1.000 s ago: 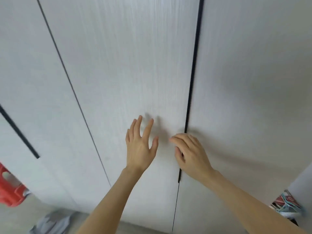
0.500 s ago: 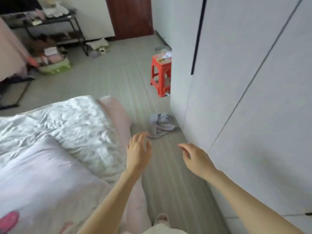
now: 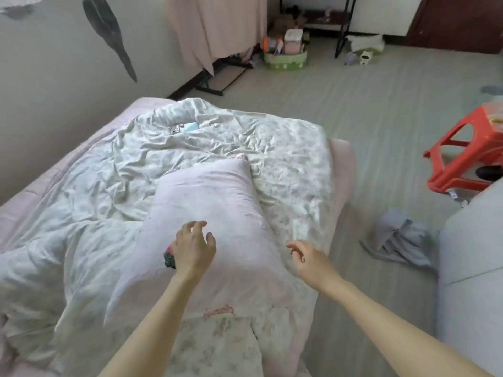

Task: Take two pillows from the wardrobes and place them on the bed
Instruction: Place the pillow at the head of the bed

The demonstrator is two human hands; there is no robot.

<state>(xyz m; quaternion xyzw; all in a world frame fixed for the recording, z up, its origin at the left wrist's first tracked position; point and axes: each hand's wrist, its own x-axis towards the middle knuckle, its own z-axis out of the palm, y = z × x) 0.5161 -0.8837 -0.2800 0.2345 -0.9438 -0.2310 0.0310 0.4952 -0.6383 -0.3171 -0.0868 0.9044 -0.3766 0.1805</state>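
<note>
A pale pink pillow [image 3: 217, 202] lies lengthwise on the bed [image 3: 341, 170], on top of a crumpled white floral quilt [image 3: 285, 148]. A second pale pillow [image 3: 89, 268] lies beside it on the left, partly buried in the bedding. My left hand [image 3: 194, 247] hovers over the pink pillow's near half, fingers curled and apart, holding nothing. My right hand [image 3: 309, 258] floats above the pillow's right edge, fingers loose and empty. The white wardrobe [image 3: 471, 268] shows only as a corner at the right edge.
A phone [image 3: 186, 128] rests on the quilt near the bed's far end. A red plastic stool [image 3: 471, 151] stands on the floor at right, with a grey cloth heap [image 3: 400, 240] by the wardrobe. A green basket [image 3: 285, 59] and a rack sit at the back.
The view has swung from the shut wardrobe doors leftward to the bed. Both hands left the door panels and now hover empty over the pink pillow.
</note>
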